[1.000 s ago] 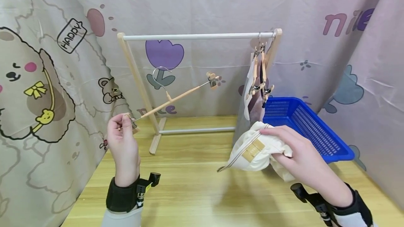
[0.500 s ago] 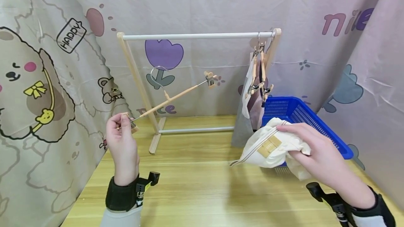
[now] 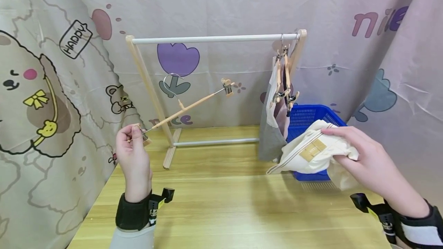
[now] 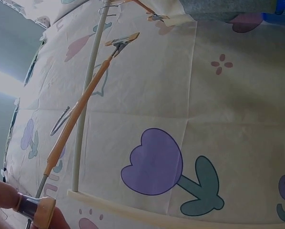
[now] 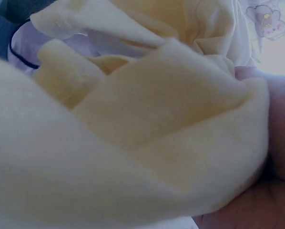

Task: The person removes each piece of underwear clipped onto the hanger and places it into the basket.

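Note:
In the head view my left hand [image 3: 134, 160] pinches the clip at the near end of a wooden clip hanger [image 3: 187, 108], which slants up to the right. Its metal hook points upward, off the rail, and the far clip [image 3: 227, 87] holds nothing. My right hand [image 3: 370, 160] grips a bunched cream cloth [image 3: 313, 151] with a tan label and a striped hem, in front of the basket. The cloth's folds fill most of the right wrist view. From the left wrist, the hanger [image 4: 78, 112] stretches away from my fingers [image 4: 4, 193].
A small rack with a white rail [image 3: 207, 39] stands on the wooden table [image 3: 221, 203]. Clip hangers with grey and pinkish garments [image 3: 271, 133] hang at its right end. Behind the cream cloth sits a blue plastic basket [image 3: 304, 112]. Printed curtains surround the table.
My right hand has carried the cream cloth to the right and slightly up, now in front of the basket. The left hand and its hanger have barely moved.

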Tool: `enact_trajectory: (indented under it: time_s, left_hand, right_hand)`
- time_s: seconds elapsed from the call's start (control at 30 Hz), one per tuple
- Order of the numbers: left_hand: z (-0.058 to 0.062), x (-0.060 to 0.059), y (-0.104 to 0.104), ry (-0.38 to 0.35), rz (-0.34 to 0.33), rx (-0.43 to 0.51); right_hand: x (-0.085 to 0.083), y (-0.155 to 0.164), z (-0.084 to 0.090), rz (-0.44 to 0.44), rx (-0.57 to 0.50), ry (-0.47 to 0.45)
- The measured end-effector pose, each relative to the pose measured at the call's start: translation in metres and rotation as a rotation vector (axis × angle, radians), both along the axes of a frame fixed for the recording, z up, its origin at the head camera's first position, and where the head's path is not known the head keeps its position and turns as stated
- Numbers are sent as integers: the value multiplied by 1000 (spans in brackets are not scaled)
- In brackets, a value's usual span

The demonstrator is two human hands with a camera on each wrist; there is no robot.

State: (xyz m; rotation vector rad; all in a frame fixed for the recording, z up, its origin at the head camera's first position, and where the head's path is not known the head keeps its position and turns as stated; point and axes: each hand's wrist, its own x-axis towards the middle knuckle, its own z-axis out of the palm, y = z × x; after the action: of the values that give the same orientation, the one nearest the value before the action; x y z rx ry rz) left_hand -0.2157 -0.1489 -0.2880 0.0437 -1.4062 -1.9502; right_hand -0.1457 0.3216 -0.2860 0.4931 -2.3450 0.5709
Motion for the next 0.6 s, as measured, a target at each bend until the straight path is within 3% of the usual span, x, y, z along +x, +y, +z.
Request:
enact_trajectory:
  time_s: [0.33, 0.6]
  left_hand:
    - [-1, -1, -2, -4, 12, 8]
    - [-2, -2, 0, 1, 0, -6]
  right_hand:
    - [-17, 18, -3, -27, -88, -19]
    - [-26, 35, -9, -136, -159, -102]
